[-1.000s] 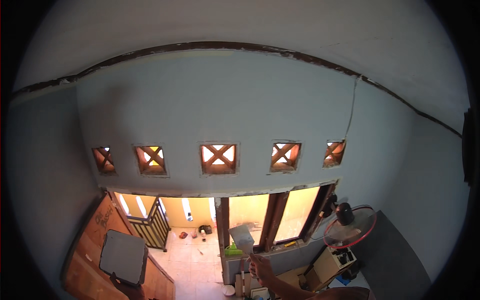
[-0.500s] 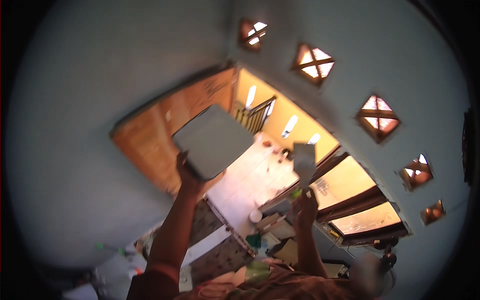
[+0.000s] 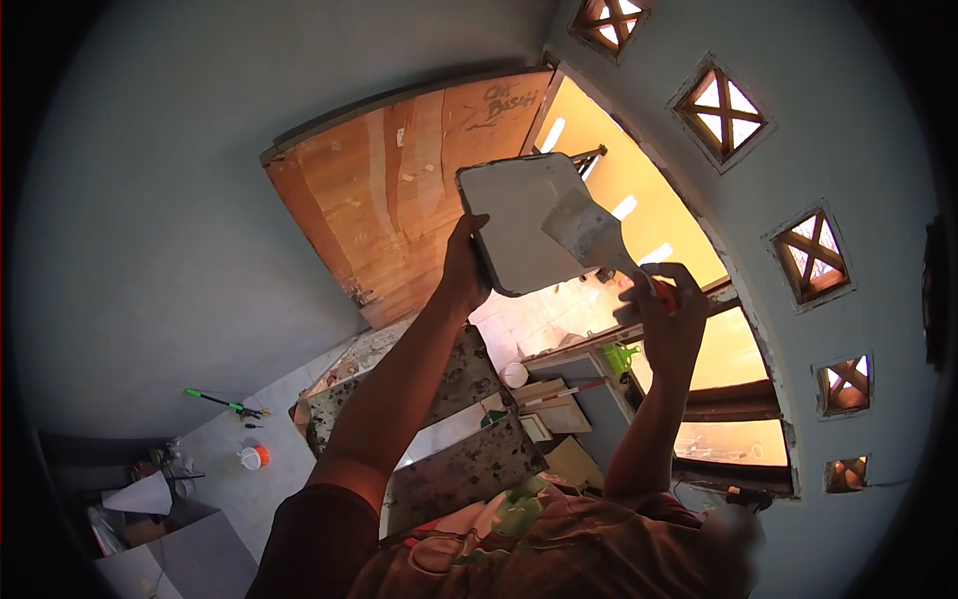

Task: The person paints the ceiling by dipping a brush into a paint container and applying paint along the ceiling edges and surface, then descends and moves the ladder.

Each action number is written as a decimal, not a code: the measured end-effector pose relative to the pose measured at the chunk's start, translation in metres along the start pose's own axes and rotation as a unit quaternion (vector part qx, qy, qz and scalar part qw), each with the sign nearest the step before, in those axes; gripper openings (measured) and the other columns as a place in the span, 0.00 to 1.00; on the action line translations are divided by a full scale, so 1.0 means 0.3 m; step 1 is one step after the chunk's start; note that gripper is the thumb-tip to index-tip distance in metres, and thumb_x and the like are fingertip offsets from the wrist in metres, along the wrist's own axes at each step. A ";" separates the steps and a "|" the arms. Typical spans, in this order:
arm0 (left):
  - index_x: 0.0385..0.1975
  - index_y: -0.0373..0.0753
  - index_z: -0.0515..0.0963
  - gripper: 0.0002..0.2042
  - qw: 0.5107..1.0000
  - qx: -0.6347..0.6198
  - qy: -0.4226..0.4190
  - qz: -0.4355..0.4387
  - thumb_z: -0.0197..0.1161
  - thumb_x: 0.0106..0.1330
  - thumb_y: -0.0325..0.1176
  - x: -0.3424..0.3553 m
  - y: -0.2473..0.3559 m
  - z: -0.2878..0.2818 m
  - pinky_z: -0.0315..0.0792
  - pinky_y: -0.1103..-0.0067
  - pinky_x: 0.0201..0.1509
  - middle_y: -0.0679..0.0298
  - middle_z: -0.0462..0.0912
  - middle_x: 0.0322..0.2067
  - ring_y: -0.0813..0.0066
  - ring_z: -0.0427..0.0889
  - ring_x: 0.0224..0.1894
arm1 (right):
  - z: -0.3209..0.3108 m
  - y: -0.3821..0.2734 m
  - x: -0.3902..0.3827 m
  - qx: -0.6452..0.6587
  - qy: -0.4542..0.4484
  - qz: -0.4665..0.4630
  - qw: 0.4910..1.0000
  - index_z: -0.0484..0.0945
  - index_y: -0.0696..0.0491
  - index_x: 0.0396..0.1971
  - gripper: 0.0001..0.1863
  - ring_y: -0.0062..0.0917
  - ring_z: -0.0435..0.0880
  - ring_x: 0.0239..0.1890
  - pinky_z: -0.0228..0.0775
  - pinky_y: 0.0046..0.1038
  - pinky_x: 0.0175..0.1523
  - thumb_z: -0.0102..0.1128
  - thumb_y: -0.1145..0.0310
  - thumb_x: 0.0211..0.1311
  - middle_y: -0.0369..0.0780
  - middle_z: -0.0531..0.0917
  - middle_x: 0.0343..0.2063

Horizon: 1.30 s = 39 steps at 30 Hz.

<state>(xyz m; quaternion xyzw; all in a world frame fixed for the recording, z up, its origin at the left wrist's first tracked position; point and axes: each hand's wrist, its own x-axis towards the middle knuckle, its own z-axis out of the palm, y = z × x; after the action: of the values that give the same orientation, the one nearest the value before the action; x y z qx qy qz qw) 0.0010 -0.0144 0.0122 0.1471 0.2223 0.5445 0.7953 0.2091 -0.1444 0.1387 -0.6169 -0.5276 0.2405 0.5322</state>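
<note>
Plaster board, a flat grey square, is raised overhead, its left edge gripped by the left hand with fingers curled round the rim. Right hand is closed around the orange handle of a wide scraper, whose blade lies against the board's right side. Beyond the left hand hangs a wooden door; right of the right hand, diamond-shaped vents pierce the wall. Below both arms stand speckled panels.
</note>
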 end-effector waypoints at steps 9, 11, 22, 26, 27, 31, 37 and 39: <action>0.66 0.31 0.63 0.36 0.988 0.095 -0.082 -0.091 0.56 0.64 0.51 0.040 -0.060 -0.028 0.77 0.60 0.56 0.47 0.74 0.57 0.53 0.78 0.57 | 0.064 -0.038 0.083 -0.103 0.010 -0.053 0.993 0.81 0.59 0.30 0.08 0.14 0.77 0.17 0.69 0.20 0.25 0.69 0.70 0.63 0.34 0.80 0.17; 0.66 0.32 0.64 0.35 0.989 0.095 -0.061 -0.094 0.56 0.64 0.51 0.013 -0.064 -0.022 0.79 0.60 0.54 0.48 0.75 0.57 0.53 0.79 0.57 | 0.098 -0.004 0.092 -0.118 0.054 -0.120 0.984 0.81 0.57 0.29 0.10 0.13 0.72 0.18 0.65 0.21 0.27 0.72 0.67 0.61 0.33 0.77 0.15; 0.65 0.35 0.67 0.32 0.989 0.086 -0.075 -0.090 0.56 0.64 0.49 0.012 -0.059 0.002 0.77 0.59 0.58 0.48 0.76 0.56 0.54 0.79 0.57 | 0.222 0.093 0.154 -0.186 0.050 -0.125 0.973 0.78 0.58 0.26 0.16 0.21 0.69 0.17 0.64 0.28 0.27 0.72 0.60 0.61 0.36 0.75 0.14; 0.64 0.34 0.66 0.32 0.988 0.092 -0.054 -0.110 0.56 0.64 0.49 0.032 -0.049 -0.008 0.76 0.58 0.58 0.48 0.76 0.56 0.53 0.79 0.57 | 0.200 0.143 0.153 -0.212 -0.007 -0.116 0.970 0.83 0.59 0.31 0.14 0.27 0.82 0.20 0.71 0.29 0.30 0.73 0.62 0.59 0.41 0.83 0.18; 0.64 0.34 0.66 0.32 0.988 0.095 -0.055 -0.112 0.56 0.64 0.49 0.023 -0.048 -0.005 0.76 0.58 0.58 0.48 0.76 0.56 0.53 0.79 0.57 | 0.199 0.136 0.149 -0.216 -0.018 -0.102 0.971 0.83 0.59 0.30 0.14 0.27 0.83 0.21 0.73 0.28 0.32 0.73 0.62 0.59 0.42 0.84 0.19; 0.67 0.31 0.64 0.38 0.984 0.132 -0.064 -0.105 0.54 0.65 0.55 0.003 -0.044 0.015 0.74 0.60 0.62 0.47 0.74 0.60 0.54 0.78 0.59 | 0.197 0.124 0.140 -0.202 -0.052 -0.094 0.974 0.84 0.60 0.29 0.14 0.28 0.86 0.24 0.76 0.28 0.35 0.74 0.64 0.58 0.43 0.85 0.20; 0.62 0.33 0.69 0.31 0.985 0.098 -0.083 -0.113 0.57 0.64 0.49 0.013 -0.069 0.011 0.80 0.57 0.53 0.48 0.78 0.53 0.53 0.81 0.54 | 0.177 0.242 0.165 -0.178 -0.082 -0.190 0.962 0.83 0.61 0.29 0.14 0.28 0.86 0.24 0.76 0.28 0.33 0.74 0.64 0.57 0.43 0.85 0.19; 0.62 0.33 0.69 0.31 0.982 0.112 -0.092 -0.124 0.57 0.64 0.49 0.012 -0.046 -0.012 0.79 0.58 0.54 0.48 0.78 0.53 0.54 0.81 0.54 | 0.224 0.209 0.168 -0.168 -0.044 -0.231 0.957 0.83 0.61 0.29 0.14 0.28 0.86 0.23 0.76 0.29 0.32 0.73 0.64 0.57 0.43 0.85 0.19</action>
<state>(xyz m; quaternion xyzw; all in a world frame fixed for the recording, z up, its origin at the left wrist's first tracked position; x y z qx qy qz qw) 0.0114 -0.0162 0.0020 0.2558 0.2237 0.3972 0.8525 0.1926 -0.0640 0.0736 -0.5479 -0.7111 0.0455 0.4382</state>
